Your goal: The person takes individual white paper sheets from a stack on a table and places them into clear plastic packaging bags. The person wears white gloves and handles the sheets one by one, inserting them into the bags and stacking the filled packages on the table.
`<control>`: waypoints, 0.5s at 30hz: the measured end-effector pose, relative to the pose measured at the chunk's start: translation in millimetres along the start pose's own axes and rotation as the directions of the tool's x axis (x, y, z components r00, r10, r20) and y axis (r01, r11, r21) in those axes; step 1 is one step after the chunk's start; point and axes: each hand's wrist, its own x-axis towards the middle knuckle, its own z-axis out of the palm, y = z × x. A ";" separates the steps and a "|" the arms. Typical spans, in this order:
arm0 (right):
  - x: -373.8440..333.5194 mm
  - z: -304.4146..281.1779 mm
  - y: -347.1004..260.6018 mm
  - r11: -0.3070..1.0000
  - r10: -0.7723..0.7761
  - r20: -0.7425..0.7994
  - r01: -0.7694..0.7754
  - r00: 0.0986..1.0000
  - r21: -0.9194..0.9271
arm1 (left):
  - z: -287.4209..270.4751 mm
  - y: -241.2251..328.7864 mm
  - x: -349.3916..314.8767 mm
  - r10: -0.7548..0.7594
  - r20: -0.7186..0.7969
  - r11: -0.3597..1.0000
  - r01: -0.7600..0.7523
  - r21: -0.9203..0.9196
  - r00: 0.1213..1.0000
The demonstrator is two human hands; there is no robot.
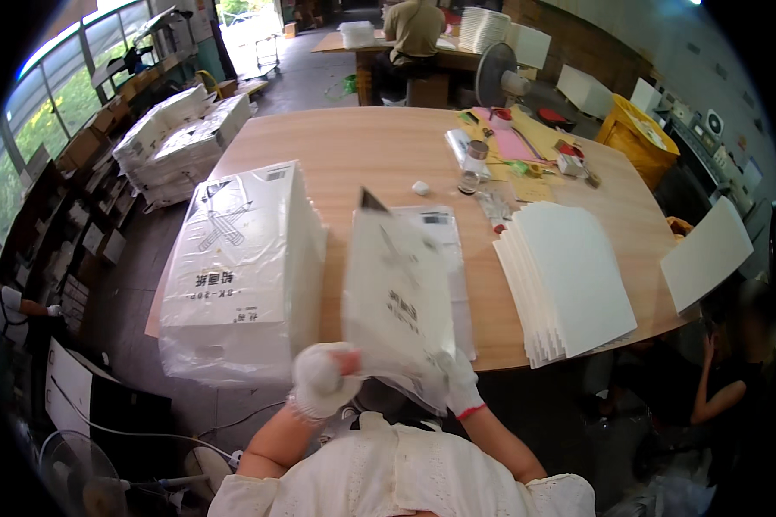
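Note:
A pack of paper (397,293), with a printed white cover in clear plastic, is tilted up in front of me and blurred by motion. My right hand (460,383), in a white glove with a red cuff, grips its near right edge. By its near left corner is my left hand (323,381), also white-gloved and closed, with a reddish patch at the fingers. Whether it holds the pack's corner is not clear. Behind the raised pack, another pack (460,297) lies flat on the table. A tall stack of wrapped packs (233,276) stands to the left.
Fanned white sheets (569,276) lie on the wooden table (353,133) at right. Beyond them are a glass jar (469,183), tape and coloured papers. A fan (498,76) stands behind the table. One person (416,30) sits at a far table; others are at both sides.

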 end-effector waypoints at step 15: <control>0.0 167.0 46.7 0.913 0.146 0.594 0.123 0.791 -0.388 | -92.1 -204.9 -210.8 -0.897 -0.429 0.431 0.418 -0.800 0.106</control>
